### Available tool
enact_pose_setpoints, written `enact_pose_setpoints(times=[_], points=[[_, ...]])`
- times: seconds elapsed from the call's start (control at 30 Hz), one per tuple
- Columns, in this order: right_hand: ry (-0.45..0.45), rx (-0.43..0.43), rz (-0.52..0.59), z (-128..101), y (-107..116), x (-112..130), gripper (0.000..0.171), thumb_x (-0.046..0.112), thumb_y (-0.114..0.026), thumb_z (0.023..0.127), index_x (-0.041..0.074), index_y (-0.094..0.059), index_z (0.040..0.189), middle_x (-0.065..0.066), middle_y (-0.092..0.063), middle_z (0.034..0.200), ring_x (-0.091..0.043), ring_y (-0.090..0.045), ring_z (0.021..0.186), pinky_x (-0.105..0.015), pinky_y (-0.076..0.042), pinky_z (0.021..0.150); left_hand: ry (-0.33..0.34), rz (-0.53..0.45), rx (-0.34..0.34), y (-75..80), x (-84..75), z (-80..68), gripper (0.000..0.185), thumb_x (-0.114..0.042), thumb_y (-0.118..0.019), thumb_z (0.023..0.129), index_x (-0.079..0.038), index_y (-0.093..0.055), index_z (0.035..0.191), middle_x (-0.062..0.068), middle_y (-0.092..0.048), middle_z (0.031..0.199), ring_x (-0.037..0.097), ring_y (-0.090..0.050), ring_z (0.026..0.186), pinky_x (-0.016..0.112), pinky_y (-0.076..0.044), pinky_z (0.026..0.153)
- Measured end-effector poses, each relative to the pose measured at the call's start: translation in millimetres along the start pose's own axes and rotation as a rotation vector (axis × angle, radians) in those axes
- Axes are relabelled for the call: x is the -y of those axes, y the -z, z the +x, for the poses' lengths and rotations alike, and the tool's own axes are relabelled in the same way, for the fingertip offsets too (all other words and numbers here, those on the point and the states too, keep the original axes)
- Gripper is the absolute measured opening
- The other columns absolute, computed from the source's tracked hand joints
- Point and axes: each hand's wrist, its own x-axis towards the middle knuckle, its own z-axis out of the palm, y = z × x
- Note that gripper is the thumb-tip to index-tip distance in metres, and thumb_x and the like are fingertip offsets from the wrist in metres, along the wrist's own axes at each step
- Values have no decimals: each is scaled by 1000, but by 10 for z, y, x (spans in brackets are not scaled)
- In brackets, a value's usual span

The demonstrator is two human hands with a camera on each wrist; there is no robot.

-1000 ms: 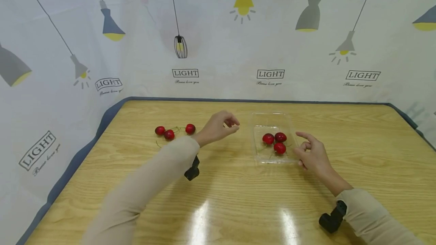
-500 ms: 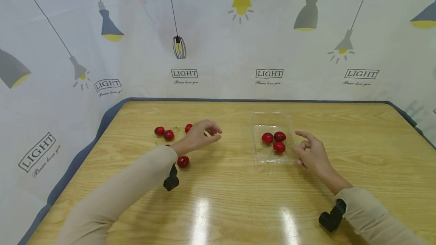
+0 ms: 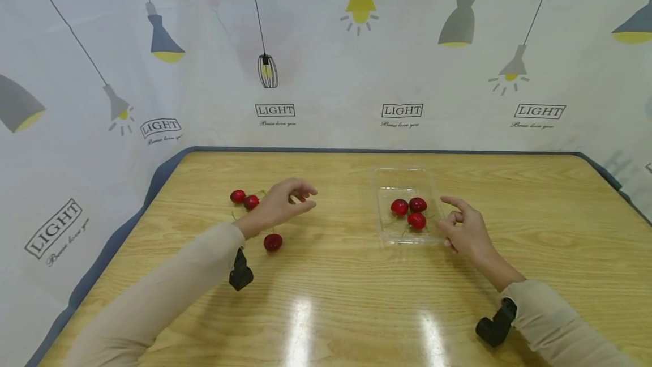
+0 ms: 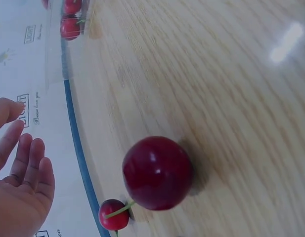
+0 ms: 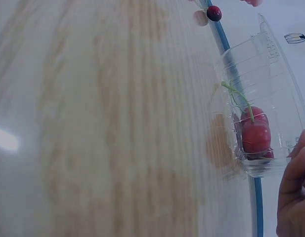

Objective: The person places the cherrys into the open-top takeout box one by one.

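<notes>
back toward the loose cherries comes the left hand, away from the tray since a second ago, and it uncovers a single cherry on the wooden table just below the wrist. fingers loosely curled, holding nothing. the left wrist view shows that cherry close up, its green stem pointing at a second cherry near the table's blue edge; the head view hides the stem. the right hand rests beside the clear plastic tray, forefinger out, gripping nothing. three cherries sit in the tray; the right wrist view shows one stem standing upright.
</notes>
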Motion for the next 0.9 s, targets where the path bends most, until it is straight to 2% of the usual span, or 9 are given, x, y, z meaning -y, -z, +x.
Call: enact_pose_setpoints(times=[0.3,0.47,0.53,0.67,0.77,0.9], points=[[0,1,9,1,-6,3,54,-4,-47,82,-2,-30,134,-5,-44,61,-11,-46,38,-26,-39,34,-14,-24,13,46,84,-128,25,-13,-61,84,0,-58,105,16,-55,105,21,-53,89,33,-46,75],[5,-4,8,0,0,-2,54,-4,-47,82,-3,-30,133,-4,-43,61,-11,-46,38,-26,-39,34,-8,-40,-13,20,143,-148,26,-12,-61,84,3,-58,105,18,-54,105,25,-53,91,36,-46,76],[6,-6,9,-2,3,-1,54,-4,-47,83,-3,-30,133,-4,-43,61,-11,-46,38,-26,-39,34,0,-41,-25,22,105,-171,25,-11,-60,84,3,-58,104,18,-54,103,26,-52,91,37,-46,76],[-3,-5,9,-2,-3,4,54,-4,-48,83,-2,-30,134,-4,-43,61,-11,-46,38,-26,-39,34,17,-37,-39,34,137,-204,24,-12,-60,85,3,-58,104,17,-55,102,25,-51,91,37,-45,76],[-9,-6,6,1,-5,5,54,-4,-47,83,-2,-30,134,-4,-43,61,-10,-46,38,-26,-40,35,22,-33,-57,49,223,-216,26,-15,-60,85,1,-59,105,17,-56,103,23,-51,91,36,-45,75],[-11,-5,3,2,-8,5,54,-4,-47,82,-2,-30,134,-4,-43,60,-11,-46,38,-27,-40,35,33,-40,-98,93,262,-233,26,-15,-61,85,0,-60,106,14,-57,103,23,-52,92,35,-46,75]])
